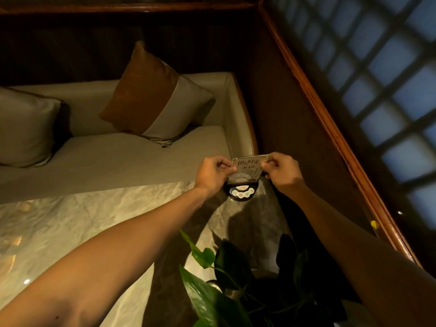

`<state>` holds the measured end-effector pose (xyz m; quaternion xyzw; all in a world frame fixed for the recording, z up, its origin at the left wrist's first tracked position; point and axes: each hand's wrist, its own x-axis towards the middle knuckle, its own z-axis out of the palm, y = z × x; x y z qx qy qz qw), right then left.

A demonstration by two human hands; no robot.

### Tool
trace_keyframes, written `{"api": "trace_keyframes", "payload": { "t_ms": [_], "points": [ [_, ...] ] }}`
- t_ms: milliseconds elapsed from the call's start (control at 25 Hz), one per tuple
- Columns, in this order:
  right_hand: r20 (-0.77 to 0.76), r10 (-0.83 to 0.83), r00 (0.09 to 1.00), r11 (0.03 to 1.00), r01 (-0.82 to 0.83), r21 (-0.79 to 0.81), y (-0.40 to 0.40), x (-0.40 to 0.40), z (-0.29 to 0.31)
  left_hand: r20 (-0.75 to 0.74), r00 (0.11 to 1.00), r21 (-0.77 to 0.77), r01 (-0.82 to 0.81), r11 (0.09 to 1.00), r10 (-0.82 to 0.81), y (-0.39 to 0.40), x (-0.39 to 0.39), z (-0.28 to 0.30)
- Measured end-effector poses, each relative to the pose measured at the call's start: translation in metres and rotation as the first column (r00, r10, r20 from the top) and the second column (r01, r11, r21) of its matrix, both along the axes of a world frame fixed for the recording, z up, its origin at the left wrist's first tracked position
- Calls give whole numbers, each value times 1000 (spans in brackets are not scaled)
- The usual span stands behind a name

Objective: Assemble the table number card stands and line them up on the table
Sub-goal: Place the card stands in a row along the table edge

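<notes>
A clear acrylic number card (247,166) with dark handwriting stands upright over a round black base (241,192) that carries small buttons. The base rests at the far right corner of the marble table (99,223). My left hand (213,174) pinches the card's left edge and my right hand (282,168) pinches its right edge. The card's lower edge meets the base, though whether it sits in a slot is hidden.
A potted plant (212,286) with large green leaves stands close in front between my forearms. Beyond the table runs a cushioned bench (118,156) with two pillows (155,100). A wooden wall and lattice window (389,79) close the right side.
</notes>
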<state>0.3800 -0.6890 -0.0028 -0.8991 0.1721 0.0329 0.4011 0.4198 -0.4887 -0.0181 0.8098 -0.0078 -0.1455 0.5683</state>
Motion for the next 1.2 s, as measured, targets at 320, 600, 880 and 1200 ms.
{"api": "trace_keyframes", "payload": {
  "t_ms": [320,600,880,1200],
  "points": [
    [-4,7,1000,1000,-6,24,-3,-9,3,-1,1000,-4,27,1000,-27,-2,-4,7],
    [-108,-60,992,998,62,12,19,-23,46,-43,998,-36,-39,999,38,58,-20,43],
    [-11,68,998,995,-68,-71,115,-52,127,0,995,32,95,995,-95,180,-77,131],
    [5,403,915,911,-401,96,321,-136,138,14,997,123,-73,990,72,354,-171,141]
  ]
}}
